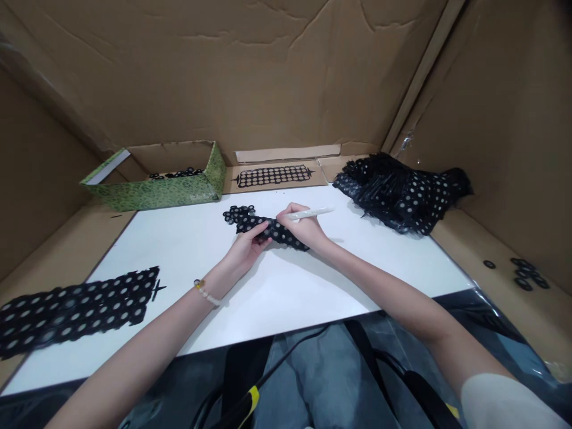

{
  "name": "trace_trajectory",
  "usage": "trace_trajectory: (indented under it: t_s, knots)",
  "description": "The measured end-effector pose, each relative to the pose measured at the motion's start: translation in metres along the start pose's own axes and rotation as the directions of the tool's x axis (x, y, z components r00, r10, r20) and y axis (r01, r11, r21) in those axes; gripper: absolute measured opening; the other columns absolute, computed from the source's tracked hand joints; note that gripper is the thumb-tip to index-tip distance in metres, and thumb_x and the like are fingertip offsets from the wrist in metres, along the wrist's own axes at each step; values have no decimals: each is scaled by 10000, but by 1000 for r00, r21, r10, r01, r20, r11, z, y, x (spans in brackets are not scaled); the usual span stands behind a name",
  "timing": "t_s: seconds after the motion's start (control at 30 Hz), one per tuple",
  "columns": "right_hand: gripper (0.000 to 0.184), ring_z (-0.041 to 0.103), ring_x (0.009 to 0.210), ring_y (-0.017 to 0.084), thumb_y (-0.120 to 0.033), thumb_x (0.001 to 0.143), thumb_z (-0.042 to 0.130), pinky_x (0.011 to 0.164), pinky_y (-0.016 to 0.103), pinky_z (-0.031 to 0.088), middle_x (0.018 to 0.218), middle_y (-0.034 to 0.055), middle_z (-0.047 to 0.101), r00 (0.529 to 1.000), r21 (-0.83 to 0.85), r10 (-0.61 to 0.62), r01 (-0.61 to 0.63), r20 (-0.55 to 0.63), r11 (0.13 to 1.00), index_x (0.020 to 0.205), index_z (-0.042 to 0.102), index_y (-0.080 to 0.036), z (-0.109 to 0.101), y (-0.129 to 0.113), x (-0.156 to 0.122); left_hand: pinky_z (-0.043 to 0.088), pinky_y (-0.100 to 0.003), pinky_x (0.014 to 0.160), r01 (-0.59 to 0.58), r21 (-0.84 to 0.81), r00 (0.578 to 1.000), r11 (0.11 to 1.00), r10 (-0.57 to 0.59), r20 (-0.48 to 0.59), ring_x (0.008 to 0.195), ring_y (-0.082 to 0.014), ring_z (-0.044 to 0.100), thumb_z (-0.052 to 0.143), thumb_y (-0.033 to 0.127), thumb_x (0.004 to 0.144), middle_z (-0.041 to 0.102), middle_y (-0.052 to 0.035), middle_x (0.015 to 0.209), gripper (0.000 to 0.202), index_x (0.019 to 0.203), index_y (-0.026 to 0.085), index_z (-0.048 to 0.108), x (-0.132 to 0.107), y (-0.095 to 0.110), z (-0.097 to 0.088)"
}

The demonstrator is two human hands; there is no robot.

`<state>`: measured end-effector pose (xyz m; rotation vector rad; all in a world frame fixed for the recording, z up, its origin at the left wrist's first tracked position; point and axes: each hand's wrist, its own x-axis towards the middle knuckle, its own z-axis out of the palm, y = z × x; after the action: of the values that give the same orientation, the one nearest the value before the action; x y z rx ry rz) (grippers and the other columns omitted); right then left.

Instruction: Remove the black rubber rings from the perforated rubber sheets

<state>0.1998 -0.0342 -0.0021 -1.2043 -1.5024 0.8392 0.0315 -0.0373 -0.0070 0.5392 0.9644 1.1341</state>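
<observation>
My left hand (248, 247) grips a twisted strip of black perforated material (268, 231), which has rows of round holes. My right hand (304, 227) holds a slim white pen (310, 213) between its fingers, and its lower edge rests on the far end of the strip. The two hands nearly meet over the strip, which lies bunched on a white board (268, 304). The strip's end beyond my left hand (238, 214) reaches away across the board. A beaded bracelet (205, 292) circles my left wrist.
A green patterned box (156, 190) holding black pieces stands at the far left. Beside it, a perforated black sheet (272, 176) lies on cardboard. A black heap (400, 193) sits far right, another sheet (75, 313) lies left, and loose black rings (525, 274) lie on cardboard at right. Cardboard walls surround the area.
</observation>
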Motion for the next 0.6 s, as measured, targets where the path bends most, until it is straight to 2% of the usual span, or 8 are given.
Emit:
trace_trajectory:
  t_s: [0.2,0.43,0.6]
  knots:
    - [98,617,750,162,-303,750,598,732,282,459,756,-21,684,998,-31,36,-35,55,999,723,625,-213,2,8,1,559,-202,616,-8,54,1000,998,8,-10,723,-126,654,786,52,715,737,-67,808,90,734,110,720,-1,-2,1]
    - [85,624,761,162,-259,737,576,764,293,468,783,-15,693,1000,-11,22,-22,22,1000,666,562,-215,3,7,0,559,-206,605,-27,70,999,997,25,28,714,-127,648,803,86,713,737,-72,812,88,732,109,721,2,-6,-3]
    - [90,625,777,166,-271,753,574,757,289,467,790,-12,694,999,-50,27,-25,34,998,681,571,-217,1,4,-2,551,-200,597,-28,55,999,998,26,39,703,-122,643,792,75,721,733,-65,798,84,721,108,715,2,-5,-3]
